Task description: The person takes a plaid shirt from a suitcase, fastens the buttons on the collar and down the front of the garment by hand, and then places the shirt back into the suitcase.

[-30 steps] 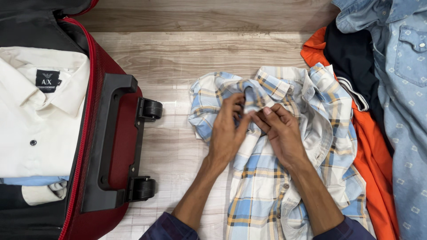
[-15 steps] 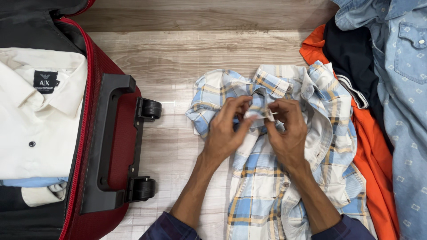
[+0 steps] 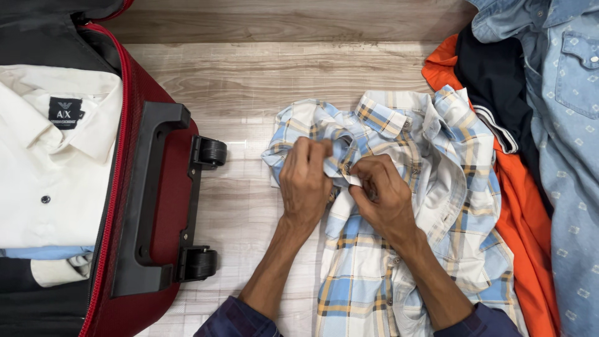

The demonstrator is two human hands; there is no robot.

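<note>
A blue, white and yellow plaid shirt [image 3: 368,274] lies crumpled on the wooden floor in the middle of the head view. My left hand [image 3: 304,184] pinches the shirt's front edge just below the collar, knuckles up. My right hand [image 3: 380,195] grips the opposite edge right beside it, fingers curled on the fabric near a button. Both hands meet at the shirt's upper placket. The collar [image 3: 382,115] lies just beyond them.
An open red suitcase [image 3: 165,206] with a black handle and wheels lies at the left, holding a folded white shirt [image 3: 53,168]. At the right is a heap of clothes: an orange garment [image 3: 524,231], a dark one [image 3: 493,81] and a light denim shirt [image 3: 561,93].
My hands have dropped slightly toward me and closed tighter together on the placket. The small flap held up between the fingers half a second ago is now pressed down.
</note>
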